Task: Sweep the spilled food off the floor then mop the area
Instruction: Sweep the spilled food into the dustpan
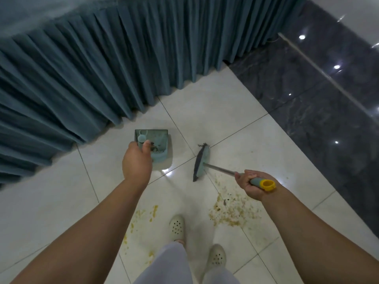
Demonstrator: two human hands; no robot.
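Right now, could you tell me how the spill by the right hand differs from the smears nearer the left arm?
The large spill below the right hand is a broad, dense patch of pale yellow crumbs with dark bits; the small smears near the left arm are thin, separate, brighter yellow streaks. The large spill lies close behind the broom head; the small smears lie farther from it. Both are unswept on the white tiles.

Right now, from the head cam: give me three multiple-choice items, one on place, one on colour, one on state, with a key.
1. Where is the largest patch of spilled food?
A. inside the dustpan
B. on the floor under the right arm
C. against the curtain

2. What colour is the end cap of the broom handle?
A. yellow
B. red
C. black

3. What is the left hand doing?
A. hanging idle
B. pressing the floor
C. gripping the dustpan handle

Key: B, crumbs lie on the tile there; A, cap beside the right hand is yellow; C, fingers wrap the handle.
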